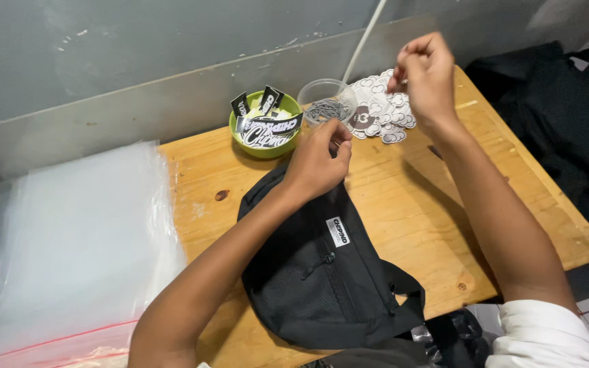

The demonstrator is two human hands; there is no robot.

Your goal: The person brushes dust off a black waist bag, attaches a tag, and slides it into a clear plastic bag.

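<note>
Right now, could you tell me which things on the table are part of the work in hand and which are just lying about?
In use:
black fabric waist bag
left hand at the bag's top
right hand pinching something small
clear plastic cup of small metal pieces

Lying about:
green bowl of black labels
stack of clear plastic bags
pile of cloud-shaped stickers

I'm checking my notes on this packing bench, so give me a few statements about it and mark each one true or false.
1. A black waist bag lies on the wooden table. True.
2. The green bowl is empty. False: it holds black and white stickers.
3. The left hand rests at the bag's top edge. True.
4. The right hand lies flat on the table. False: it is raised, fingers pinched.
5. Clear plastic bags are stacked at the left. True.
</note>
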